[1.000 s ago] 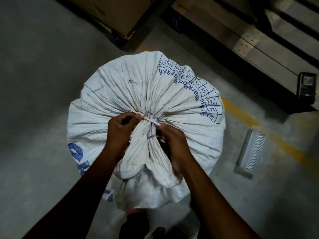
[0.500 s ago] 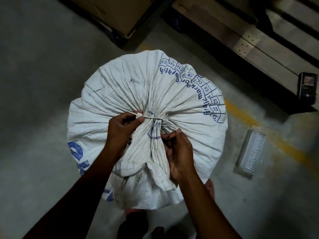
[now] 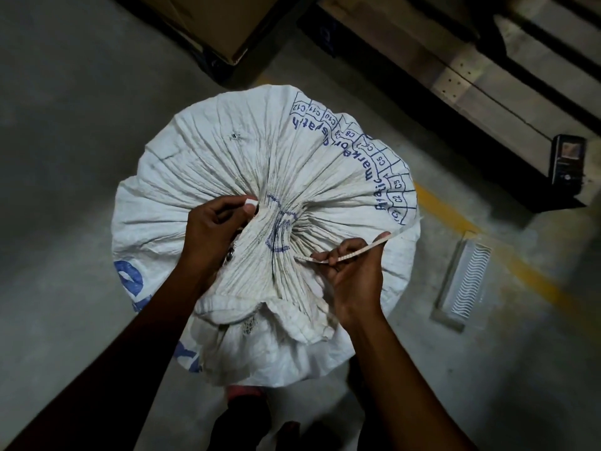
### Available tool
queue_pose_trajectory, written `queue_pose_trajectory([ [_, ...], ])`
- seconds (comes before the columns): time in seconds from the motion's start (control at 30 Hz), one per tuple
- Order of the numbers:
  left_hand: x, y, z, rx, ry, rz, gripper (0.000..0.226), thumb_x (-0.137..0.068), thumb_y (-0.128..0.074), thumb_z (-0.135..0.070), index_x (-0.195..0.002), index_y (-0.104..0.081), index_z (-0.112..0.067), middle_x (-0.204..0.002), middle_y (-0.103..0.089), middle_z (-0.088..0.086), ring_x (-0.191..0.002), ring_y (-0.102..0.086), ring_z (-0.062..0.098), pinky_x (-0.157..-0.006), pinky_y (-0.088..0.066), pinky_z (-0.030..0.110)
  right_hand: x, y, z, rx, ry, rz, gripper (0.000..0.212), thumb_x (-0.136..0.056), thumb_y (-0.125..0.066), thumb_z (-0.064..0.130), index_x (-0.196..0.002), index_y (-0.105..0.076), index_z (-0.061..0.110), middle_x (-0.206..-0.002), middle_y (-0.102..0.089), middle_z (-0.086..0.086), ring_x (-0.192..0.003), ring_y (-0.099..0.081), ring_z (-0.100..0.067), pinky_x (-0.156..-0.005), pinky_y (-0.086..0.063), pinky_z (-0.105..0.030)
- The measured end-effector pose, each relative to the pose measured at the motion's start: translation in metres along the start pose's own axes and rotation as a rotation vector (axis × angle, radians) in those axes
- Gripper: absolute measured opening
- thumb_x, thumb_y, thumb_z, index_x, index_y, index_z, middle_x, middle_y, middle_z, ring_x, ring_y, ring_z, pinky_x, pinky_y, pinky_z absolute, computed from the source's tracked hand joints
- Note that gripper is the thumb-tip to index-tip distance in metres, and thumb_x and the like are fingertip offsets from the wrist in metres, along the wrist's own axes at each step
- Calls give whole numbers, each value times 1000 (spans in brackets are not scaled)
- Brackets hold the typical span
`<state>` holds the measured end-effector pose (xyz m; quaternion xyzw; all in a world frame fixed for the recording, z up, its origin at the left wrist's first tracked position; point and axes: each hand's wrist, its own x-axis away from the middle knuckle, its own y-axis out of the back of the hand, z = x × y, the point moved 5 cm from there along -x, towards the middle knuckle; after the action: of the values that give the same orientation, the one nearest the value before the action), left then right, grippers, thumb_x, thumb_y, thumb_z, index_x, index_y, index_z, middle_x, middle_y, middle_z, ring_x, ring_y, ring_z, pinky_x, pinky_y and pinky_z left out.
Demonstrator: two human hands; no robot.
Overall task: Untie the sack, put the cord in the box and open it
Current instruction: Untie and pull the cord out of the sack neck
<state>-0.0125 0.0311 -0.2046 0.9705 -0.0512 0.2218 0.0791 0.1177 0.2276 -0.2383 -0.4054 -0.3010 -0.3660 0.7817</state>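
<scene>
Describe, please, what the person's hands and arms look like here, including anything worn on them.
Both forearms are bare to the frame's edge, with no sleeves, gloves, watch or rings visible. The left hand and right hand are bare, with short nails.

- I see the sack [image 3: 227, 164], a white woven bag with blue print, standing full on the floor. Its top is gathered into tight pleats that fan out from a pinched neck near the middle; a grid of blue boxes marked C1 to C12 curves along its far right edge.
- The loose mouth of the sack flops toward me below the neck, still bunched and closed.
- The cord [image 3: 353, 253] is a thin, flat, ribbed white strip, running from the pleats at the neck out to the sack's right, up off the fabric at its far end.
- A cardboard box [image 3: 208, 24] sits beyond the sack at the top edge, only partly in view.
</scene>
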Motion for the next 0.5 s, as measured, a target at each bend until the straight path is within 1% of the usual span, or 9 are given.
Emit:
queue_pose_trajectory([
  [0.07,2,-2,-9,-45,-72,-17,14,-92,-72,-3,-105,-77,-3,-83,-80,-10,-78,-70,-1,-68,-53,12,-2,0,6,36,31,-13,73,-99,-24,70,-74,-54,8,-61,-43,-15,-59,-61,-32,-93,-51,-64],
  [0.1,3,-3,-13,-66,-110,-31,15,-91,-73,-2,-106,-76,2,-85,-80,-9,-79,-70,-1,-70,-53,12,-4,0,11,35,50,-28,77,-98,-21,72,-77,-56,7,-61,-43,-15,-55,-59,-30,-86,-54,-60],
  [0.2,6,-4,-18,-108,-174,-60,18,-90,-75,-2,-106,-76,5,-94,-80,2,-89,-71,5,-84,-55,17,-9,2,28,12,147,-124,80,-95,-15,76,-85,-58,9,-56,-42,-12,-44,-53,-25,-66,-58,-45],
  [0.27,7,-4,-16,-112,-163,-63,16,-90,-76,-4,-105,-78,1,-93,-80,-2,-90,-71,7,-87,-56,19,-14,5,40,37,233,-218,72,-99,-18,71,-90,-57,11,-56,-41,-9,-43,-52,-25,-59,-56,-40],
  [0.33,6,-3,-14,-112,-156,-64,16,-90,-76,-5,-105,-78,-1,-91,-81,-6,-90,-72,7,-87,-56,19,-18,11,53,124,391,-335,46,-108,-29,52,-100,-54,14,-63,-45,-8,-50,-53,-26,-54,-53,-34],
  [0.4,6,-3,-16,-111,-168,-69,17,-90,-76,-4,-106,-78,2,-93,-80,1,-90,-71,6,-86,-56,19,-20,13,74,388,642,-453,16,-106,-44,26,-117,-50,17,-82,-57,-5,-68,-61,-26,-61,-52,-38],
  [0.43,5,-4,-17,-111,-179,-72,19,-90,-76,-3,-106,-77,5,-96,-79,7,-89,-71,6,-86,-55,19,-21,12,82,592,746,-475,26,-101,-52,16,-126,-48,17,-97,-61,-4,-85,-64,-24,-72,-55,-43],
  [0.47,5,-4,-19,-116,-192,-77,20,-89,-76,-3,-107,-76,7,-98,-78,12,-88,-71,6,-86,-55,18,-25,9,88,837,811,-453,41,-94,-58,9,-133,-47,17,-114,-61,-5,-104,-62,-26,-88,-53,-45],
  [0.5,6,-5,-22,-127,-210,-82,20,-89,-76,-2,-106,-76,7,-100,-78,14,-87,-70,4,-85,-54,17,-28,3,92,1112,869,-416,50,-88,-64,5,-136,-49,16,-129,-57,-8,-120,-56,-29,-100,-45,-45],
])
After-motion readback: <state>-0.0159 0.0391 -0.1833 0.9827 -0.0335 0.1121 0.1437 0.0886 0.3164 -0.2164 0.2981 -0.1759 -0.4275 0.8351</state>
